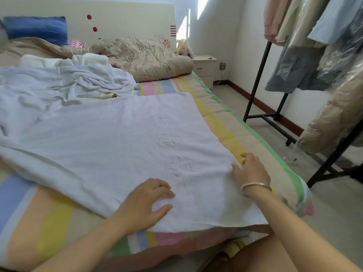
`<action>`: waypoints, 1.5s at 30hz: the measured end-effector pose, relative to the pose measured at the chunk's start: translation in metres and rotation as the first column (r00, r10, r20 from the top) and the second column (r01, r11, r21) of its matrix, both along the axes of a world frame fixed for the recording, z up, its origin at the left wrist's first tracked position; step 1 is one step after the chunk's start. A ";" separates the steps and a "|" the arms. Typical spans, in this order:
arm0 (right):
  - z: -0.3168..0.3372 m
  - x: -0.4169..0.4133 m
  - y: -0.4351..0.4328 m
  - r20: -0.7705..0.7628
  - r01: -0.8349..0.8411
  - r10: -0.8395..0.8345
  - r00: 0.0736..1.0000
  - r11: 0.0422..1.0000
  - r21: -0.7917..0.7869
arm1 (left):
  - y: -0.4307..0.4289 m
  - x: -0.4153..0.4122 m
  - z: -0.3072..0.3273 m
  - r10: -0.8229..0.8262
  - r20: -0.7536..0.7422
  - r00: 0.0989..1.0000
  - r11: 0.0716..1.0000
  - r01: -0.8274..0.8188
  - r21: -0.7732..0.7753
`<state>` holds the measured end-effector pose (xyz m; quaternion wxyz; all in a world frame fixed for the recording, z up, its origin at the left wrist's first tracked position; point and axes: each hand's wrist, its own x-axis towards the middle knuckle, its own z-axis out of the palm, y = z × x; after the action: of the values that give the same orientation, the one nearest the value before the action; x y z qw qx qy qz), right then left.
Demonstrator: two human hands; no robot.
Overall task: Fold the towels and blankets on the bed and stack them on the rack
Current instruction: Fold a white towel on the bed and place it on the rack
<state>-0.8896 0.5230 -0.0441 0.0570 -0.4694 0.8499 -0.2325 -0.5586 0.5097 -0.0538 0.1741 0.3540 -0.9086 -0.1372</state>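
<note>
A large white towel [117, 138] with embossed characters lies spread flat over the striped bed [225, 122], its near corner at the bed's front edge. My left hand [145, 203] rests palm down on the towel's near part, fingers spread. My right hand [251, 171], a bracelet on its wrist, presses on the towel's right edge with fingers apart. Behind the towel lies a heap of crumpled white towels [64, 83]. A beige quilted blanket [143, 57] is bunched near the headboard. The black clothes rack [263, 114] stands on the floor to the right.
A blue pillow [37, 28] leans on the headboard at the far left. A white nightstand [205, 68] sits beyond the bed's far right corner. Garments, some in plastic covers [318, 48], hang from the rack. Grey floor runs between bed and rack.
</note>
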 end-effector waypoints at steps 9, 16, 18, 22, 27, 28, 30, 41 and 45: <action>-0.012 0.156 0.042 -0.133 -0.652 0.672 0.728 0.739 0.168 | -0.042 0.085 0.012 0.300 0.072 0.951 0.900 -0.258 -0.351; 0.021 0.236 0.015 0.223 -0.797 0.788 0.574 0.600 -0.070 | -0.064 0.195 0.026 0.480 0.352 0.803 0.861 -0.355 -0.364; 0.038 0.263 -0.003 0.240 -0.808 0.789 0.565 0.589 -0.033 | -0.075 0.224 0.033 0.488 0.410 0.771 0.858 -0.335 -0.390; 0.048 0.327 -0.042 0.169 -0.858 0.847 0.504 0.513 -0.011 | -0.105 0.259 0.046 0.508 0.556 0.657 0.858 -0.328 -0.396; 0.048 0.420 -0.100 0.194 -0.857 0.836 0.513 0.511 0.061 | -0.154 0.331 0.057 0.569 0.572 0.592 0.813 -0.300 -0.499; 0.047 0.432 -0.109 0.195 -0.845 0.823 0.534 0.528 0.087 | -0.162 0.344 0.059 0.591 0.540 0.599 0.787 -0.280 -0.551; 0.045 0.458 -0.126 0.168 -0.824 0.806 0.567 0.554 0.122 | -0.173 0.374 0.064 0.599 0.517 0.611 0.776 -0.284 -0.563; 0.048 0.559 -0.107 -0.070 -0.865 0.863 0.501 0.502 0.005 | -0.114 0.425 0.061 0.477 0.594 0.648 0.874 -0.421 -0.243; 0.040 0.575 -0.074 -0.135 -0.883 0.881 0.454 0.465 0.066 | -0.062 0.437 0.067 0.429 0.564 0.706 0.896 -0.410 -0.168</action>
<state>-0.3143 0.4494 -0.0040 0.1019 -0.8574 0.4848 -0.1392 -0.1218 0.4473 0.0130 -0.0835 0.5732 -0.8144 0.0357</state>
